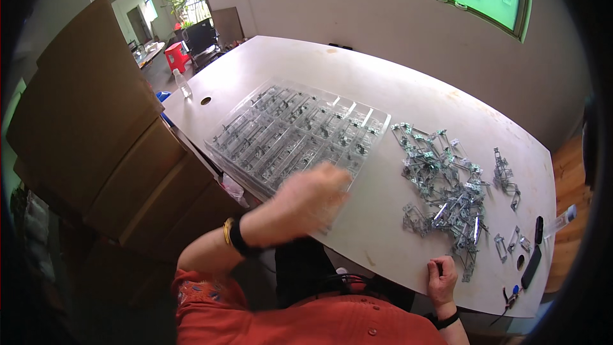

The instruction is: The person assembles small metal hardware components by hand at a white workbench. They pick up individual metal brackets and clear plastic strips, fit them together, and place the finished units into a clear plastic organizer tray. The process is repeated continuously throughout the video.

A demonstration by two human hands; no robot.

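Observation:
A clear plastic tray (383,129) divided into rows of compartments lies on the white table, with small metal parts in many of them. My left hand (313,198), smeared by motion, is over the tray's near right corner; its fingers are too blurred to show whether they hold anything. At the table's near edge rests my right hand (442,281), curled into a fist, with nothing visible in it. Just beyond that fist spreads a tangled heap of metal wire-and-bracket pieces (463,207). A smaller cluster of similar pieces (504,176) sits to the heap's right.
Stacked cardboard boxes (137,176) crowd the table's left side. A clear bottle (182,84) stands at the far left corner. Another bottle (563,220) and a long black tool (531,268) are by the right edge. A red stool (177,57) stands farther back.

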